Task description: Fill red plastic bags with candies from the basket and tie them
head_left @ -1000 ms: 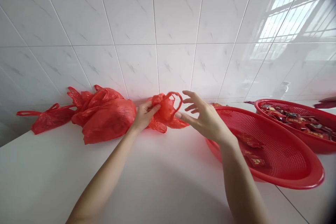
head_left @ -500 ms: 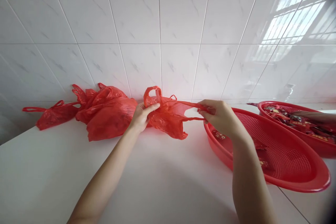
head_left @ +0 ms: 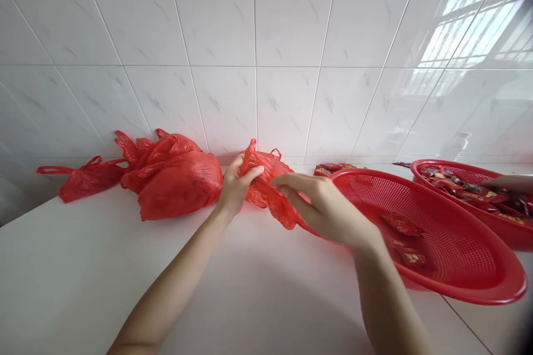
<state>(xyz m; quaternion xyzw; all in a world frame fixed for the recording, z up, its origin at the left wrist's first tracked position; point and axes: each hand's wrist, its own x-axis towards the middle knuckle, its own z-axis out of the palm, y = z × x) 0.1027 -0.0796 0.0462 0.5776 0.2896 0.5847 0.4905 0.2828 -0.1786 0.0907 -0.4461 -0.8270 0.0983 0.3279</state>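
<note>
My left hand (head_left: 236, 183) is closed round a thin red plastic bag (head_left: 266, 169), thumb on top, and one loop of the bag sticks up above the fingers. My right hand (head_left: 318, 202) lies over the bag's right side with its fingers bent in against the plastic; the fingertips are partly hidden. A twisted strip of the bag runs below that hand toward a red oval basket (head_left: 462, 233). Several red packets (head_left: 402, 224) lie at the bottom of this basket.
Full red plastic bags (head_left: 179, 183) lean by the tiled wall on the left, beside a smaller bag (head_left: 91, 177). Red packets (head_left: 335, 168) lie behind the near basket. At the far right, another person's hand (head_left: 510, 182) reaches into a second basket (head_left: 447, 191) of packets.
My right hand has moved left and down toward my left hand, and the stretched bag handles have slackened. The bag is now more bunched up. Packets behind the basket have come into view.
</note>
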